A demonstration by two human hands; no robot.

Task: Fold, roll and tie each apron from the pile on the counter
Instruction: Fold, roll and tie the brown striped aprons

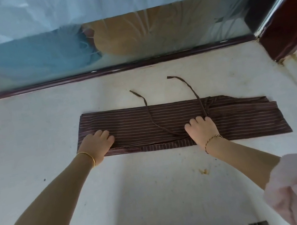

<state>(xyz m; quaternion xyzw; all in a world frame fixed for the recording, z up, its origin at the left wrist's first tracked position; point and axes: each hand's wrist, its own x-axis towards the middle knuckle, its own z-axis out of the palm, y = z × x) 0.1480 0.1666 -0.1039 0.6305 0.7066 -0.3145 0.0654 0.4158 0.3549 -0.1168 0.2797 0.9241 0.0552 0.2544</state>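
Note:
A dark maroon apron [164, 121] with thin pale stripes lies folded into a long flat band across the white counter [32, 141]. Two brown ties [188, 85] trail from it toward the back. My left hand [95, 144] rests on the band's left end, knuckles up and fingers curled on the cloth. My right hand [201, 130] rests right of the middle, fingers curled down where the ties cross the fabric. Whether either hand pinches the cloth is hidden under the fingers.
A glass pane [113, 40] with a dark frame [118, 67] closes off the back of the counter. A dark red post [285, 24] stands at the back right. A small yellowish stain [203, 171] marks the counter near me.

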